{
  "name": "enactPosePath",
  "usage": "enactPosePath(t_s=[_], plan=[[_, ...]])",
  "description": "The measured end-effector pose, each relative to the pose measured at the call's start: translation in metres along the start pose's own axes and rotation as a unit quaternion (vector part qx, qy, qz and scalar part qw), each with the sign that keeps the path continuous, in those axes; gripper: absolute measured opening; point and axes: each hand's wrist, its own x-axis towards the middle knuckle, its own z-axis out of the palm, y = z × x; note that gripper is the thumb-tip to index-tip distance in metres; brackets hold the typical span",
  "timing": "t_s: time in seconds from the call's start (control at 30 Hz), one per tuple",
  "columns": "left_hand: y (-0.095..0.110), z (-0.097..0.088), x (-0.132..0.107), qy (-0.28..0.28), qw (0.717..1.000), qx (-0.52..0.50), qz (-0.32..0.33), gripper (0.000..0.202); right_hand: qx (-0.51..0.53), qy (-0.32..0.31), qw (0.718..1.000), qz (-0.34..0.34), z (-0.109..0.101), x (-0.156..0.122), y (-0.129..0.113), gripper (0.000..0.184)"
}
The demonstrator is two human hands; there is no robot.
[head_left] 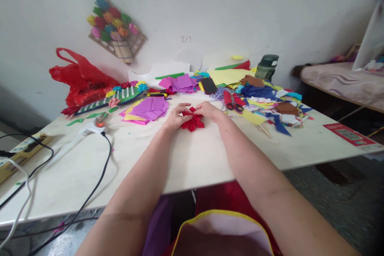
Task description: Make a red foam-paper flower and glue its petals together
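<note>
- Red petalled flower (192, 124) sits between your two hands, near the middle of the pale bench (198, 160), with several petals pointing your way.
- Your left hand (178, 117) grips the flower at its left side, thumb laid over the petals and fingers curled.
- Your right hand (208, 111) pinches the flower at its far right edge, fingertips together (exactly what lies under them is too small to tell).
- Left of your left hand you have a stack of purple, yellow and pink sheets (151, 109), with a yellow-and-black utility knife (157, 95) just beyond.
- Past your right hand, black-handled scissors (234, 104) lie against a red piece (227, 97), beside a heap of coloured scraps (270, 102).
- Dark-green bottle (266, 66) stands upright behind that heap.
- Farther to your left, a white glue gun (94, 128) lies with its black cord (110, 151) running toward your side.
- Red plastic bag (87, 78) sits at the back left; a tulip ornament (113, 28) hangs on the wall above.
</note>
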Motion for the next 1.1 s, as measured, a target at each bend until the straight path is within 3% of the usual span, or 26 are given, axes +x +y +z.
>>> enactPosePath(t_s=[0.17,0.33,0.8,1.1], plan=[[0.0017,0.0017,0.0002,0.009,1.0,-0.001,-0.002,0.027,0.017,0.009,1.0,0.025,0.0019,-0.0053,-0.0062,0.019],[0.0061,0.0028,-0.0006,-0.012,0.999,-0.033,-0.005,0.027,0.038,-0.006,0.998,0.051,0.0039,-0.0038,-0.0051,0.02],[0.0089,0.0064,-0.0021,0.011,0.997,-0.076,-0.019,0.035,0.052,-0.022,0.996,0.068,0.0068,-0.0053,-0.0093,0.021],[0.0061,0.008,-0.0038,0.011,0.979,-0.185,-0.088,0.036,0.059,-0.042,0.994,0.079,0.0075,-0.0061,-0.0079,0.019]])
